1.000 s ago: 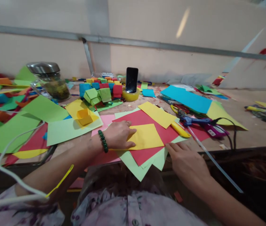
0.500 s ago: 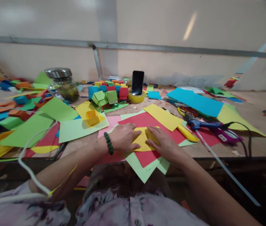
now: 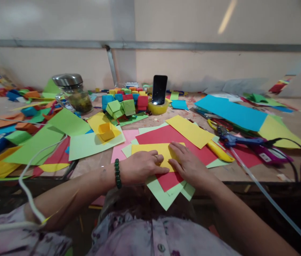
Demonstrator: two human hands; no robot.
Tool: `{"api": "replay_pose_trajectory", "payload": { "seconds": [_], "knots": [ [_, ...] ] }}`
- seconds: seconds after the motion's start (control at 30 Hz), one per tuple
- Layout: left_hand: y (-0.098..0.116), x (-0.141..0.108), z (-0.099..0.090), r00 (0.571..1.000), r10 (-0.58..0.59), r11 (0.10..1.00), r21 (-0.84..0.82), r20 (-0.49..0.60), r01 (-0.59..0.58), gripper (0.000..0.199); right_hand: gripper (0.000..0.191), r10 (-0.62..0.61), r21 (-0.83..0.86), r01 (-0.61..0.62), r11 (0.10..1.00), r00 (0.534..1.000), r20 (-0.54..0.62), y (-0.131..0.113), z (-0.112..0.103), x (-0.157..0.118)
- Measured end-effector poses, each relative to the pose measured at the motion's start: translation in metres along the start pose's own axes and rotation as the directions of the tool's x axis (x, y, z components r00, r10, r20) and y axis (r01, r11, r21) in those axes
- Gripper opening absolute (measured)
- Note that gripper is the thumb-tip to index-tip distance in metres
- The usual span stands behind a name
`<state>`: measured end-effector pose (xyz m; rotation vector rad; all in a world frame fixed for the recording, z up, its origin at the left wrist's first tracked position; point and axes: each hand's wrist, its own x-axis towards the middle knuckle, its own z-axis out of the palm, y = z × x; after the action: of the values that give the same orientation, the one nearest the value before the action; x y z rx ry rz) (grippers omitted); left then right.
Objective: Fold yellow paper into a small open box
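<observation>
A yellow paper strip (image 3: 139,147) lies over red paper (image 3: 157,135) and pale green sheets (image 3: 165,199) near the table's front edge. My left hand (image 3: 143,166), with a green bead bracelet at the wrist and a ring, rests on the strip's lower part, fingers bent and partly curled. My right hand (image 3: 189,165) lies flat on the strip's right end, fingers spread. The fingertips of both hands are close together. Another yellow sheet (image 3: 190,131) lies just behind, beside a yellow cutter (image 3: 221,152).
Folded paper cubes (image 3: 125,106) stand behind, near a phone (image 3: 159,89) on a tape roll (image 3: 157,107). A glass jar (image 3: 77,97) stands at the back left. Blue sheets (image 3: 230,113) and a blue glue gun (image 3: 238,139) are at right, coloured papers (image 3: 35,145) at left.
More of the yellow strip shows at its left end. My left hand has shifted right along it and its fingers are more curled. The view has moved slightly.
</observation>
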<state>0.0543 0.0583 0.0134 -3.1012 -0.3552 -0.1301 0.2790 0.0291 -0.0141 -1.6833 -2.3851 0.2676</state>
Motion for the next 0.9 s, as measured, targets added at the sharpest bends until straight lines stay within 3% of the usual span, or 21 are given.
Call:
{"api": "replay_pose_trajectory", "payload": {
  "seconds": [0.17, 0.3, 0.57, 0.9],
  "knots": [
    [0.010, -0.018, -0.003, 0.999, -0.043, 0.999, -0.022, 0.026, 0.043, 0.030, 0.053, -0.012, -0.001, 0.012, 1.000, 1.000, 0.005, 0.001, 0.001, 0.000],
    [0.023, -0.040, -0.007, 0.988, -0.149, 0.985, -0.076, 0.050, 0.152, 0.032, 0.055, 0.000, -0.022, 0.000, 1.000, 1.000, 0.020, 0.001, 0.000, 0.000],
    [0.045, -0.088, 0.006, 0.918, -0.343, 0.939, -0.081, -0.201, 0.334, 0.037, 0.054, -0.019, -0.036, 0.019, 0.999, 1.000, 0.014, 0.004, 0.001, 0.001],
    [0.063, -0.088, 0.009, 0.832, -0.514, 0.858, -0.139, -0.209, 0.495, 0.037, 0.054, -0.059, -0.067, 0.057, 0.996, 0.998, -0.026, 0.013, 0.007, 0.002]
  ]
}}
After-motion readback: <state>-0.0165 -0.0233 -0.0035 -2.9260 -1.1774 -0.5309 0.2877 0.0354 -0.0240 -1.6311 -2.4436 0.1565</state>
